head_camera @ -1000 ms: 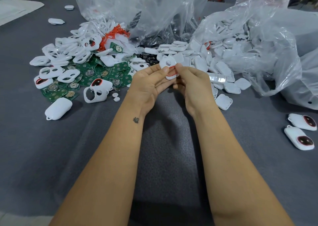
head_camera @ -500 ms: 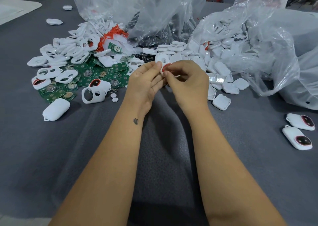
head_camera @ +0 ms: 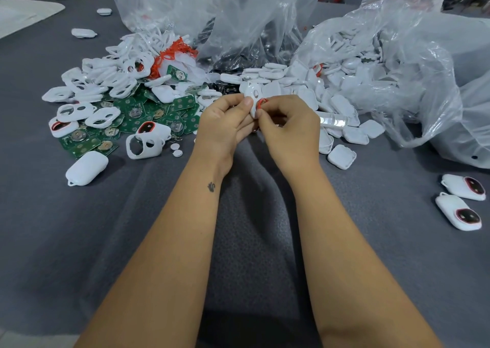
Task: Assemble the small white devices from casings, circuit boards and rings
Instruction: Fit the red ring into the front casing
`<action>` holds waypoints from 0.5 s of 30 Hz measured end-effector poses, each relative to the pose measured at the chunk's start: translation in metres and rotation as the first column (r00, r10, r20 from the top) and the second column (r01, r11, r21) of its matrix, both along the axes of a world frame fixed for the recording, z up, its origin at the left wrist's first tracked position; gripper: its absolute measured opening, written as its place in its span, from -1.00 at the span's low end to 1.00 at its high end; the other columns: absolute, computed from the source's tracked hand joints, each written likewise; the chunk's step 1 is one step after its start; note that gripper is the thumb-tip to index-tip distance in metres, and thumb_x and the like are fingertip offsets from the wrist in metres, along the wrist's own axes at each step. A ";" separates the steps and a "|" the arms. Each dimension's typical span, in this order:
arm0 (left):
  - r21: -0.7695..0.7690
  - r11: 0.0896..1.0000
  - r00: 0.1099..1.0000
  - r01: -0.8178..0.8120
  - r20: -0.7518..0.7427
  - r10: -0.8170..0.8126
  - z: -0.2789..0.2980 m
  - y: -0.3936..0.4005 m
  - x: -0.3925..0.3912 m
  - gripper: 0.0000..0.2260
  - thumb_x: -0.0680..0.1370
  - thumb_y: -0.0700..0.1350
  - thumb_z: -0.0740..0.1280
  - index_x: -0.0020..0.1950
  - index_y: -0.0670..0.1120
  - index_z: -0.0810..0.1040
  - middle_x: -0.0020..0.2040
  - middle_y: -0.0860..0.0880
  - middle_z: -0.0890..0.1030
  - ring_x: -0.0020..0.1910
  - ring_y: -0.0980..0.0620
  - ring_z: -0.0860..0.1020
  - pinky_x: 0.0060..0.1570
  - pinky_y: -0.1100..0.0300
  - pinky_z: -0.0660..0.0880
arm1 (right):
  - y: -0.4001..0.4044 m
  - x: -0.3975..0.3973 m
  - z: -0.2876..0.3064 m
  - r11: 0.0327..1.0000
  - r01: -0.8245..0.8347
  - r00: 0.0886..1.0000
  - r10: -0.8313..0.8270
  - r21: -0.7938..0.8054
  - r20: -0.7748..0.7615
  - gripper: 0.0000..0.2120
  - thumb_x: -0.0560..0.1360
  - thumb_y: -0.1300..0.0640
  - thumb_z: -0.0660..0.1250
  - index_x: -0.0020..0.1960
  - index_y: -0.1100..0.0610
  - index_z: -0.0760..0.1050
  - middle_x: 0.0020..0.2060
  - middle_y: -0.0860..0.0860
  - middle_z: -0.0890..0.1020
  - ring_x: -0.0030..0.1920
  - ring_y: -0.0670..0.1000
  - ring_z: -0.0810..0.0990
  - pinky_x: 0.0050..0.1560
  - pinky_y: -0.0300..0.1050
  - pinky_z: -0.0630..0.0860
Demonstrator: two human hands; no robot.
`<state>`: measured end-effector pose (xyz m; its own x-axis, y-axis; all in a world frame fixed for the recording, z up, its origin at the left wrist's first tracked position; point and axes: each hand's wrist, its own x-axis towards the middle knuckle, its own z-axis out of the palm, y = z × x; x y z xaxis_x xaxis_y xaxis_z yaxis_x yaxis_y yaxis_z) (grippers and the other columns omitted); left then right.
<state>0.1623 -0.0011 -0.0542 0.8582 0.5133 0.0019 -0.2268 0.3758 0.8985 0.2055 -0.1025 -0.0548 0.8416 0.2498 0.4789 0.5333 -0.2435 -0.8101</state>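
Left hand (head_camera: pixel 222 124) and right hand (head_camera: pixel 289 124) raised together over the grey cloth (head_camera: pixel 252 228), both pinching one white casing (head_camera: pixel 254 98). Small, rounded, with a hole near its top and a red ring (head_camera: pixel 262 103) at its right edge, under the right fingertips.

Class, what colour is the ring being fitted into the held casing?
Orange-red ring, seen in the head view.

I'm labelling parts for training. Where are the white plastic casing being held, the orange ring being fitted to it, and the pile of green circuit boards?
White plastic casing (head_camera: pixel 254 94): head view, upper face.
Orange ring (head_camera: pixel 262 102): head view, visible arc.
Green circuit boards (head_camera: pixel 132 119): head view, pile's middle.
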 end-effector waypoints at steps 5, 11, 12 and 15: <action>0.020 1.000 1.000 0.006 -0.009 -0.005 0.000 0.000 0.000 -0.89 0.60 -0.27 0.30 -0.10 -0.11 0.53 -0.27 -0.05 0.64 -0.24 0.07 0.61 -0.09 0.23 0.60 | 0.000 0.002 -0.001 1.000 0.011 1.000 -0.011 -0.007 0.016 -0.92 0.44 0.26 0.41 -0.15 0.13 0.67 -0.17 -0.06 0.59 -0.10 -0.15 0.55 -0.01 -0.32 0.46; 0.026 1.000 1.000 -0.002 0.010 0.002 -0.003 0.000 0.001 -0.90 0.59 -0.29 0.29 -0.08 -0.12 0.52 -0.35 0.03 0.64 -0.34 0.16 0.60 -0.13 0.25 0.60 | 0.000 0.002 -0.003 0.995 -0.008 0.999 0.013 -0.097 0.052 -0.91 0.44 0.25 0.37 -0.18 0.13 0.64 -0.17 -0.03 0.54 -0.16 -0.11 0.52 -0.12 -0.27 0.43; 0.032 0.999 1.000 -0.003 0.012 0.003 -0.003 0.000 0.002 -0.91 0.59 -0.29 0.30 -0.08 -0.13 0.52 -0.36 0.04 0.63 -0.34 0.16 0.59 -0.14 0.25 0.60 | 0.000 0.002 -0.003 0.993 -0.006 0.998 0.014 -0.116 0.067 -0.92 0.45 0.25 0.37 -0.18 0.15 0.64 -0.16 -0.02 0.53 -0.17 -0.10 0.51 -0.14 -0.25 0.43; 0.038 0.999 1.000 -0.007 0.027 0.006 -0.004 -0.001 0.002 -0.92 0.58 -0.30 0.30 -0.05 -0.14 0.52 -0.35 0.03 0.64 -0.33 0.16 0.60 -0.12 0.24 0.60 | 0.000 0.002 -0.003 0.989 0.015 0.994 0.002 -0.147 0.110 -0.93 0.45 0.25 0.38 -0.18 0.18 0.63 -0.13 0.04 0.55 -0.17 -0.08 0.49 -0.19 -0.25 0.39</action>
